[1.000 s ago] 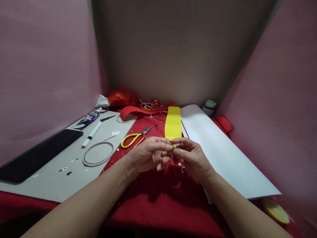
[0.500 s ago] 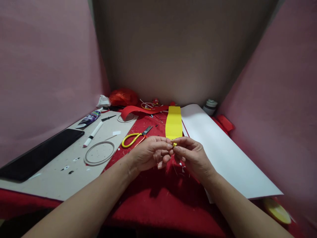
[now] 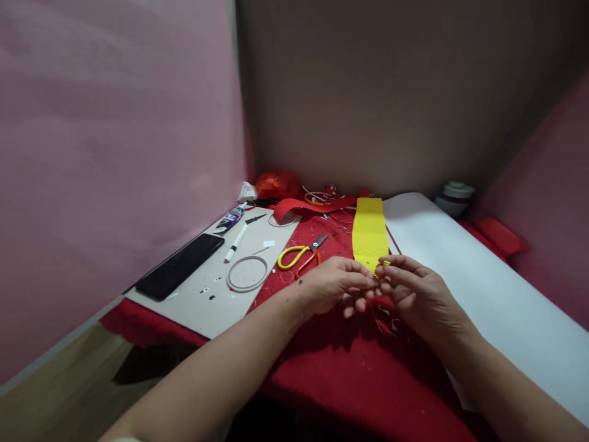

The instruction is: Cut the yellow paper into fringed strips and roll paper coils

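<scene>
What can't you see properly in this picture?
Head view, tiny yellow piece: fingertips of the left hand and right hand cover most of it, so its shape is unclear.
Head view, tube: label too small to read.
Head view, white sheet: cut off by the right edge.
Head view, yellow strip: near end hidden behind the fingers.

Single view, worn on the head, above the table's (image 3: pixel 331 380) near edge. Facing forward and down, toward the far edge and the upright board (image 3: pixel 391 92) behind. Aimed just right of centre at the small yellow piece (image 3: pixel 385 263) between left hand (image 3: pixel 335 285) and right hand (image 3: pixel 421 294). Close, forearms across the lower frame. Table's near-left corner at lower left.
</scene>
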